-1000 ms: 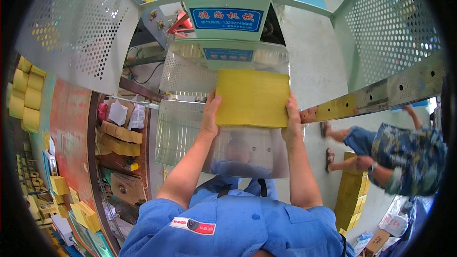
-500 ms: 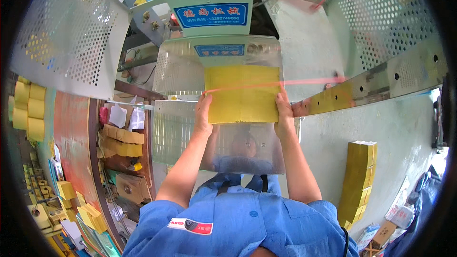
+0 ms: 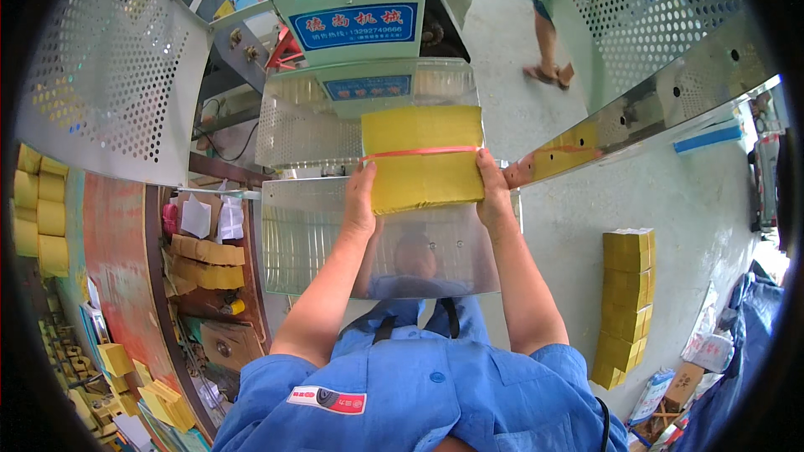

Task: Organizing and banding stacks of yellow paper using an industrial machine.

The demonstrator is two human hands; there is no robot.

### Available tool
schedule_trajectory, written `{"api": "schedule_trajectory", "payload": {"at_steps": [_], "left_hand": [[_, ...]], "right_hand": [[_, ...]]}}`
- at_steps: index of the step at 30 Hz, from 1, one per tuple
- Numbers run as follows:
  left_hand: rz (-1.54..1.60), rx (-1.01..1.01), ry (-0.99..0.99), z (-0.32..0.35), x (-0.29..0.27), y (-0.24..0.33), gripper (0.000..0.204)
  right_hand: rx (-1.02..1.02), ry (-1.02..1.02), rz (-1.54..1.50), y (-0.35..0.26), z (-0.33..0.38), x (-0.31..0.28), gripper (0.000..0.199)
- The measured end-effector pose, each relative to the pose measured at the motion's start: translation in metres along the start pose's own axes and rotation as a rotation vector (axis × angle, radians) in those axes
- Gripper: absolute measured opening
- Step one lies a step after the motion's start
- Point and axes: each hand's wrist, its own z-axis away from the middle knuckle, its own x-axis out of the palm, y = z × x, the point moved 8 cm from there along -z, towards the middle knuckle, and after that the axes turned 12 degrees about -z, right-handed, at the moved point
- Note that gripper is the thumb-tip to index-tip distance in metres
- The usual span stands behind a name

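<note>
You are gripping a yellow paper bundle (image 3: 423, 159) by its 2 sides, your left hand (image 3: 360, 201) and right hand (image 3: 494, 192) clamping it between them. A thin red band (image 3: 419, 151) is crossing its middle. The bundle is lying on the machine's shiny metal plate (image 3: 335, 243), under its green housing (image 3: 352, 0). A stack of yellow bundles (image 3: 624, 301) is standing on the floor at your right.

One yellow bundle (image 3: 423, 159), two hands, one red band (image 3: 419, 151), perhaps six floor-stacked bundles (image 3: 624, 305).
</note>
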Motion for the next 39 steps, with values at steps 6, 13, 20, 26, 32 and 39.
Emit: {"api": "schedule_trajectory", "payload": {"at_steps": [6,13,20,26,32,39], "left_hand": [[-0.059,0.01,-0.001,-0.005,-0.003,-0.003,0.047],[-0.119,0.039,-0.008,0.0,-0.007,0.009,0.046],[-0.398,0.115,0.209,0.065,-0.032,0.025,0.042],[-0.692,0.09,0.353,0.118,-0.061,0.03,0.035],[-0.824,0.072,0.346,0.131,-0.086,0.031,0.028],[-0.553,0.144,0.222,0.126,-0.072,0.045,0.018]], "right_hand": [[0.001,-0.03,-0.057,-0.004,-0.001,0.007,0.055],[-0.002,-0.041,0.041,0.0,-0.001,0.003,0.06],[-0.028,-0.245,0.241,-0.011,0.049,0.031,0.057],[-0.043,-0.254,0.811,-0.015,0.092,0.027,0.061],[0.086,-0.137,1.304,-0.03,0.116,0.028,0.043],[-0.032,0.229,0.33,-0.008,0.114,-0.044,0.027]]}}
